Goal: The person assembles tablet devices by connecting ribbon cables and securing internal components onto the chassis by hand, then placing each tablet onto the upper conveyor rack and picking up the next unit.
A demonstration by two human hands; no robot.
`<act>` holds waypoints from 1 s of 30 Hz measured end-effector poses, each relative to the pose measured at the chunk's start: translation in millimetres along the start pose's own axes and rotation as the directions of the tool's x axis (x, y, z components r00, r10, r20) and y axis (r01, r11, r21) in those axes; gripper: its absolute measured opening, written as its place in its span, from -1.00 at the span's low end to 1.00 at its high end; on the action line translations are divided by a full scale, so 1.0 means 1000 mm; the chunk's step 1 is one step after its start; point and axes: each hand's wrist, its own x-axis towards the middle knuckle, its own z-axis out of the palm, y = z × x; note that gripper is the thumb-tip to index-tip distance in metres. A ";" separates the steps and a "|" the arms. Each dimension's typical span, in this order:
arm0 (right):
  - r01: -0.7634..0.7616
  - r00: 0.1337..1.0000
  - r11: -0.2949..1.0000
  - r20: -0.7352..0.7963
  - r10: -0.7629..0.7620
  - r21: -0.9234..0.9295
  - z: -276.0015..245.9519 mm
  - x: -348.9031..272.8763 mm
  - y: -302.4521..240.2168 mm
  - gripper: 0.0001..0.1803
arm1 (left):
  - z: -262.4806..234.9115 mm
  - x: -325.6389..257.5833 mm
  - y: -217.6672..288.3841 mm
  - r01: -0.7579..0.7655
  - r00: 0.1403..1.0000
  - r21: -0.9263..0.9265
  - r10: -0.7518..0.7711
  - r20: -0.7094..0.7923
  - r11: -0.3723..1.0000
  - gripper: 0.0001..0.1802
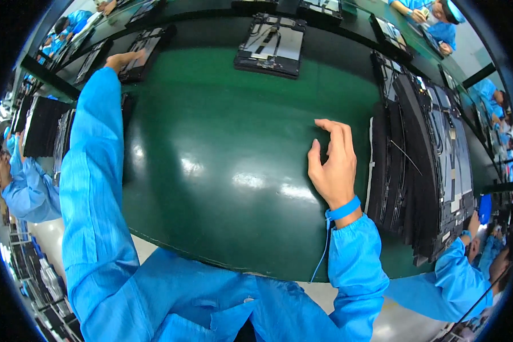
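Observation:
My left hand [121, 58] is stretched far out to the upper left, its fingers resting on a dark flat panel assembly [144, 48] at the far edge of the green work surface [228, 165]. My right hand [334, 162] hovers over the green surface at the right with fingers loosely curled and nothing in it, just left of a tall fanned stack of black panels [416, 171]. A blue wrist strap [343, 208] with a dangling cord circles my right wrist. Both arms wear blue sleeves.
Another panel assembly with a pale centre [272, 45] lies at the top middle. More panels line the far belt [325, 11]. A black stack [40, 125] stands at the left. Co-workers in blue sit at the left [25, 188], lower right [461, 279] and top right [433, 14].

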 end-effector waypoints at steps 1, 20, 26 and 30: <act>-0.075 0.997 0.993 -0.014 0.074 -0.093 -0.008 -0.006 0.006 -0.54 | 0.059 0.023 0.047 -0.070 0.993 0.013 0.068 0.098 0.997 0.20; -0.053 0.998 0.990 -0.026 0.050 -0.131 -0.010 -0.007 0.002 -0.53 | 0.041 -0.203 0.105 -0.217 0.965 -0.760 0.254 -0.070 0.613 -0.55; -0.217 0.954 0.969 -0.186 0.236 0.118 -0.019 -0.019 -0.009 -0.72 | 0.190 -0.427 0.092 -0.303 0.889 -0.848 0.449 -0.086 0.435 -0.51; -0.229 0.943 0.864 -0.118 0.311 0.448 -0.034 -0.019 -0.023 -0.63 | 0.309 -0.563 0.096 -0.251 0.797 -0.850 0.597 0.090 0.463 -0.51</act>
